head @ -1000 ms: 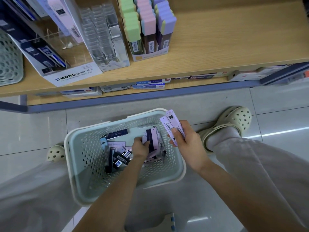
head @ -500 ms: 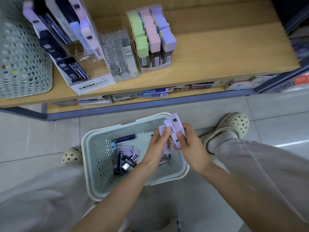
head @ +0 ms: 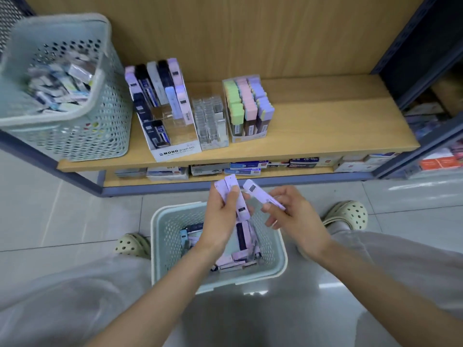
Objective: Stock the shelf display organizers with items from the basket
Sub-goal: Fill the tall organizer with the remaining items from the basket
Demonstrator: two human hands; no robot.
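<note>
Left grip (head: 225, 214): your fingers curl round a lilac stack (head: 229, 185), thumb pressed on top.
Right grip (head: 294, 216): you pinch a single lilac pack (head: 255, 192) at its end.
Arms: both bare, reaching forward, hands close together.

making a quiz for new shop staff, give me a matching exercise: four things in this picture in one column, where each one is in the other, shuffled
Things
1. floor basket
2. bunch of lilac packs
3. single lilac pack
4. clear organizer

Places
A. between the MONO display and the pastel display
B. pinched in the right hand
C. on the floor between the person's shoes
D. gripped in the left hand

Pairs: 1-C, 2-D, 3-B, 4-A
</note>
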